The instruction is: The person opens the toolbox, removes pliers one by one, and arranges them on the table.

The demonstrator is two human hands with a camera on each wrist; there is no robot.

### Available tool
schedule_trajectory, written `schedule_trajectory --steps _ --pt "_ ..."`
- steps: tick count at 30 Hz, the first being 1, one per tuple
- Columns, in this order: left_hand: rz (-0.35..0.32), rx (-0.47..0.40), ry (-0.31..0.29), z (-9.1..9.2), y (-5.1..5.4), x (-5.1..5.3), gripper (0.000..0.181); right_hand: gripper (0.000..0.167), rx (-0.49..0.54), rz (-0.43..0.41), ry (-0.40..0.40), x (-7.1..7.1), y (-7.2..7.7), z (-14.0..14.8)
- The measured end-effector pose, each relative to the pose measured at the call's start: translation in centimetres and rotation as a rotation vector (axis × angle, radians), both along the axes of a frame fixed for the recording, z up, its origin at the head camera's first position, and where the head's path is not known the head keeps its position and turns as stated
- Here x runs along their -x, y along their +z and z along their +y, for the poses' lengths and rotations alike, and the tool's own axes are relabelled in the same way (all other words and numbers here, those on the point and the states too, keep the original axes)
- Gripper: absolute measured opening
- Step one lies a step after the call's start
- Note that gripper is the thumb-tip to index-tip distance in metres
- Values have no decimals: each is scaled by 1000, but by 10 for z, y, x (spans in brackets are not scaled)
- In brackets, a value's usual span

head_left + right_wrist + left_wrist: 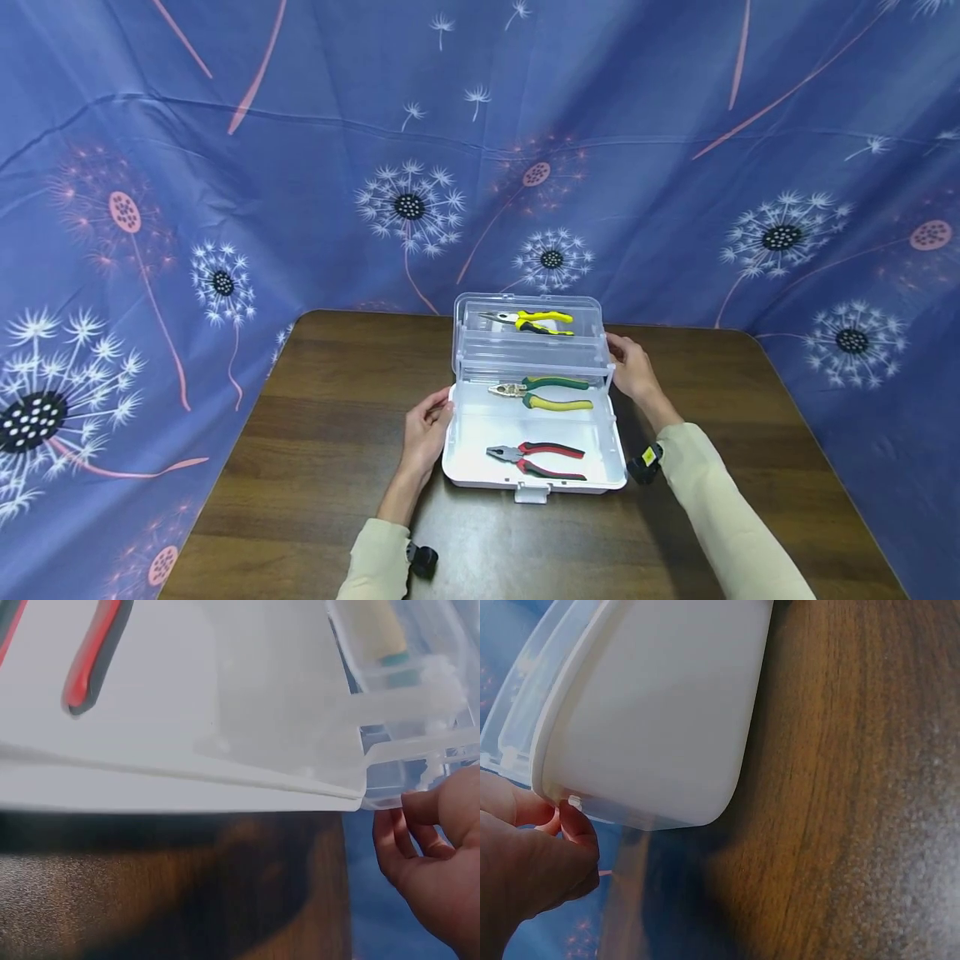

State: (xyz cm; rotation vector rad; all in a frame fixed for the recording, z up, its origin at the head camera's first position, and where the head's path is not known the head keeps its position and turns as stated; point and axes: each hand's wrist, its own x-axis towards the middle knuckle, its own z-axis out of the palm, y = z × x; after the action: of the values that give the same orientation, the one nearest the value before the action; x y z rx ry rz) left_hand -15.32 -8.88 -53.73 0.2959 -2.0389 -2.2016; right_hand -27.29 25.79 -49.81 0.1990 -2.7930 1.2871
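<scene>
left hand (426, 432) is pinching the white box (468, 437) by its rim, right hand (633, 368) pinches the clear plastic (532, 350). red pliers (517, 455) are lying inside up front.

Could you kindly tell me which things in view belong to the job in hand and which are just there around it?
Seem to belong to the job:
white toolbox, open, held at its sides by the left hand and right hand
yellow-and-black pliers, green-and-yellow pliers and red-and-black pliers, all in it

Just around it:
wooden table, underneath
blue dandelion-print cloth, behind
</scene>
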Motion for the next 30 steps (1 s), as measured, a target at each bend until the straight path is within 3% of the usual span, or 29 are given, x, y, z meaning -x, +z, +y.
schedule_trajectory --steps 6,13,19,22,30 --pt "-17 7 8 1 2 -2 33 42 -40 -39 32 5 -3 1" --pt "-28 6 27 3 3 -4 32 40 -71 -145 41 9 -11 5" --pt "-44 26 28 2 10 -4 32 39 -51 -137 48 11 -11 6" --pt "-44 19 19 3 12 -3 33 38 -42 -146 59 10 -9 7" --pt "-46 -11 17 1 8 -5 35 35 105 -241 132 4 14 10"
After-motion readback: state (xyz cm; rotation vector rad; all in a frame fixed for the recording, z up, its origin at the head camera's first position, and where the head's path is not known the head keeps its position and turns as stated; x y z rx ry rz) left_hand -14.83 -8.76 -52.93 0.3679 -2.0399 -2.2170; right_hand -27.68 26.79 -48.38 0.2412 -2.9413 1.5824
